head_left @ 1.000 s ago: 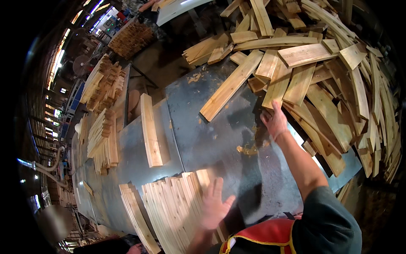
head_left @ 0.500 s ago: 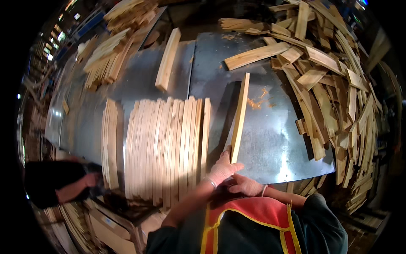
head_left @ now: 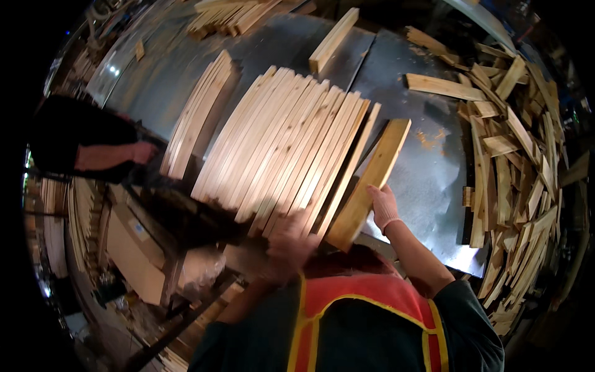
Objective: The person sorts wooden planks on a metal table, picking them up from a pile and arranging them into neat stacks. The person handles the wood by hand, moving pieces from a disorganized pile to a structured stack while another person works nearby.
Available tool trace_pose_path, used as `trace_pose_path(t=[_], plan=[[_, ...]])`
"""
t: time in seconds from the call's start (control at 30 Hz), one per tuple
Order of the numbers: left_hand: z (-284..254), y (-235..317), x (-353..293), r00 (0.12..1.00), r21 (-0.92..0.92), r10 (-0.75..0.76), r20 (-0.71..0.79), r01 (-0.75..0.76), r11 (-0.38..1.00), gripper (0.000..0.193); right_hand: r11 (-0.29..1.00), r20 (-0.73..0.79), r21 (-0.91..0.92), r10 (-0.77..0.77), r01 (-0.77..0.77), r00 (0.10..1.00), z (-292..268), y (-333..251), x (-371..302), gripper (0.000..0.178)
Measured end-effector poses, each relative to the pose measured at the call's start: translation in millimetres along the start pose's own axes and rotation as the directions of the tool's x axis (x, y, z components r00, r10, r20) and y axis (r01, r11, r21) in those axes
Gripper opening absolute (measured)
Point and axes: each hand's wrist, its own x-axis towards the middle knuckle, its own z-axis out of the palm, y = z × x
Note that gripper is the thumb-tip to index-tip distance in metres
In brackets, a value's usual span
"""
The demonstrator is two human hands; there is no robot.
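My right hand (head_left: 383, 208) is closed on the edge of a wooden board (head_left: 369, 186), which slants with its broad face partly showing. The near end of that board is close to my apron. My left hand (head_left: 290, 243) is smeared by motion beside the near ends of a row of wooden strips (head_left: 279, 146); its fingers do not show clearly. These strips stand on edge, packed side by side. One separate strip (head_left: 351, 168) stands between the row and the held board.
A smaller bundle of strips (head_left: 197, 118) stands left of the row, near another person's arm (head_left: 114, 156). A single board (head_left: 333, 40) lies farther back on the metal table (head_left: 427, 161). Jumbled offcuts (head_left: 496, 167) are heaped at right. A cardboard box (head_left: 133, 254) is below left.
The board has tilted and moved toward the row, showing its broad face. My left hand has left it and moved left; my right hand now grips its edge. The whole view has turned.
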Motion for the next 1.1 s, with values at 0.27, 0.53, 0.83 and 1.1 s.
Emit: trace_pose_path(t=[0.27, 0.53, 0.83, 1.1], plan=[[29.1, -174.1, -39.2, 0.561, -0.855, -0.753, -0.344, 0.145, 0.499, 0.066, 0.922, 0.324, -0.372, 0.016, 0.112, 0.946, 39.3, -0.2, -3.3, 0.058], [44.1, -33.1, -32.8, 0.843, -0.976, -0.507, 0.181, 0.09, -0.199, 0.06, 0.972, 0.177, -0.227, -0.02, 0.06, 0.984, 53.6, -51.0, -3.3, 0.068], [-47.4, -19.3, 56.9, 0.939, -0.3, -0.308, 0.151, 0.34, 0.891, 0.051, 0.912, 0.366, -0.394, 0.044, 0.112, 0.929, -1.5, -79.6, 44.5, 0.086], [11.9, -20.5, 236.1, 0.87, -0.441, -0.407, 0.279, 0.493, 0.75, 0.072, 0.678, 0.42, -0.712, 0.201, 0.184, 0.885, -7.2, -100.5, 115.9, 0.086]])
